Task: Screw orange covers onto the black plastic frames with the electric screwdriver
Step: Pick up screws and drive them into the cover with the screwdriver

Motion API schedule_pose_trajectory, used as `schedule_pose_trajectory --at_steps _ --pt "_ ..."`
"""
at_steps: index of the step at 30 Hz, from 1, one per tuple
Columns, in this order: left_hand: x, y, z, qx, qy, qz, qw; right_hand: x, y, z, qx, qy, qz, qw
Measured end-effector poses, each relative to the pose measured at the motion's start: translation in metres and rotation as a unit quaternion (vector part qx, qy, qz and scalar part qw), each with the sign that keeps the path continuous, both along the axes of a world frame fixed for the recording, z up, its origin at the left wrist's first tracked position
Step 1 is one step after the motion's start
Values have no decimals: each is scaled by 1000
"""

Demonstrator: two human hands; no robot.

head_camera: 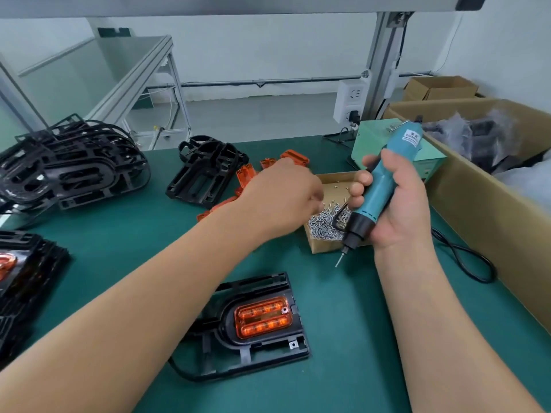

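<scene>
The left hand (280, 198) is seen from its back as a broad, smooth surface, and its fingers are blurred at the far edge. The right hand (399, 204) is seen from the thumb side, where the thumb (371, 160) and rounded fingertips (357, 190) are made out; the nails are too small to be told. Behind the left hand a bare left forearm (149, 293) is shown, uncovered from the wrist to the picture's lower edge. Behind the right hand a bare right forearm (432, 323) is shown likewise. A faint crease is seen across the right wrist (399, 248), just behind the hand.
</scene>
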State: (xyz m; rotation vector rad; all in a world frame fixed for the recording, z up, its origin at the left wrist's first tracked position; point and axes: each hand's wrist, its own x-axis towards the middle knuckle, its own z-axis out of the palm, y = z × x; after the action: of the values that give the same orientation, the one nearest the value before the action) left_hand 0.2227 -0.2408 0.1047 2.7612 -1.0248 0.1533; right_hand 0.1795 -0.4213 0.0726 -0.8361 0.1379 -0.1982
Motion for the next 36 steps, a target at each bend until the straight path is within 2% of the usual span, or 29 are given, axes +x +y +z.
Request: schedule_pose_trajectory --at_steps 4,9,21,23,25,28,30,31,33,34,36 --pt "8 -24 -9 124 2 -8 992 0 0 1 -7 -12 0 1000" --pt "10 -33 -8 148 34 -6 988 -1 0 1 -4 -15 5 1000" --pt "-1 -40 -15 220 -54 -21 974 -1 3 4 -7 -20 -3 1000" --pt "-2 -40 -16 197 -51 -16 979 -2 5 5 -4 -22 -1 1000" --pt "0 -36 -15 134 -24 -4 991 -3 4 5 7 -26 -1 1000" --pt "0 -18 -9 -48 79 7 996 -3 4 5 12 -27 -4 1000" --pt "-4 4 -4 -213 190 18 958 -3 5 5 9 -23 -4 1000" --pt "-8 17 -3 -299 271 15 915 -3 6 5 6 -22 -3 1000" --pt "-22 46 -3 -430 436 2 790 -3 10 5 -2 -22 2 1000" --pt "-29 60 -6 -465 492 -2 736 -4 13 5 -4 -25 5 1000" --pt "-45 83 -12 -502 557 2 662 -5 21 6 -6 -32 16 999"
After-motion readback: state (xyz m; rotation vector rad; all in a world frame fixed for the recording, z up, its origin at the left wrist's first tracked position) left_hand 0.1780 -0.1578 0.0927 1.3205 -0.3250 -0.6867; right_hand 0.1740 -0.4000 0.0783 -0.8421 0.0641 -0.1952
